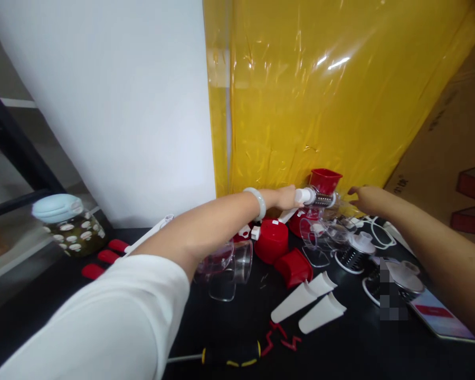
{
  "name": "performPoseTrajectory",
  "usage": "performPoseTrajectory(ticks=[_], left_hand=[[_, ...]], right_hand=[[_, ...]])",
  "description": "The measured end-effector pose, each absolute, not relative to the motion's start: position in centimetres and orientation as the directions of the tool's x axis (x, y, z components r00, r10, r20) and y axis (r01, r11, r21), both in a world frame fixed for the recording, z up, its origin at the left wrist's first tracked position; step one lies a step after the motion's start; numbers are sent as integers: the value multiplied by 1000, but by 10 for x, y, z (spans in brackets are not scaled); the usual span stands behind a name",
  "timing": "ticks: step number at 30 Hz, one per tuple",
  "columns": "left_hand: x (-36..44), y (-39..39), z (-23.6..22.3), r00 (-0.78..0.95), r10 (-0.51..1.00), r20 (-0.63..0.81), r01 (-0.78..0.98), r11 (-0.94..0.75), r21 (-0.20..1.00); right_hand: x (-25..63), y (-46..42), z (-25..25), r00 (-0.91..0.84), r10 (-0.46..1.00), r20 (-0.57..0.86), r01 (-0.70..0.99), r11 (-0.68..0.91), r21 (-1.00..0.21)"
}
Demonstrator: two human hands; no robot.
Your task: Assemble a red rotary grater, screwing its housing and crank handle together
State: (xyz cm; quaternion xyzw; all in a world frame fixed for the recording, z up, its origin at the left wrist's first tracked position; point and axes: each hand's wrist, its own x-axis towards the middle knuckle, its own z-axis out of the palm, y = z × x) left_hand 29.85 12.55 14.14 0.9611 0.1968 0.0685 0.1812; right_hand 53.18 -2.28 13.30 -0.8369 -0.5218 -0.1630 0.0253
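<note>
At the back of the table, my left hand (288, 197) grips the white end of a rotary grater with a metal drum (323, 199) and a red hopper (325, 180) on top. Just to the right of the grater is my right hand (362, 198), its fingers stretched out and apart, with nothing seen in them. Below the left hand lie a red base (271, 241) and a red hopper piece (295, 267). Clear plastic housings (316, 235) are under the grater, and a drum with a white rim (354, 253) stands below the right hand.
White tapered parts (295, 302), small red pieces (291, 343) and a screwdriver (229, 353) lie in front. A jar with a light blue lid (59, 207) and red-ended handles (108, 256) are left. A booklet or box (439, 314) and a cable (382, 237) lie right; yellow film (320, 95) hangs behind.
</note>
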Motion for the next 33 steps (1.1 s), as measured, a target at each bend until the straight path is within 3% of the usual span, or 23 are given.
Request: performPoseTrajectory(ticks=[4,6,8,10,12,15,18,23,27,33], left_hand=[[230,117,188,940,323,114,273,-907,320],[182,107,211,944,273,183,222,-940,258],[129,91,222,925,298,236,238,-938,250],[79,72,218,894,387,227,315,-902,296],[38,52,199,863,459,210,382,-866,324],[0,29,157,829,505,241,398,-835,379],[-14,20,114,753,551,359,380,-810,446],[-19,27,56,648,571,504,105,-723,683],[-29,35,33,584,542,605,131,-797,589],[-34,40,29,604,565,562,231,-799,555]], right_hand=[[469,-67,171,418,789,451,808,-549,212],[426,-86,182,284,766,576,829,-498,255],[383,-96,182,131,759,638,907,-351,232],[344,-96,169,-18,796,605,993,-54,101],[312,-89,148,-195,851,487,959,270,-89],[275,-70,112,-300,876,378,853,424,-303],[248,-51,84,-294,863,411,757,473,-452],[229,-39,58,-208,858,470,615,488,-620],[227,-39,41,-130,840,528,500,515,-696],[230,-33,16,-71,847,527,318,520,-793]])
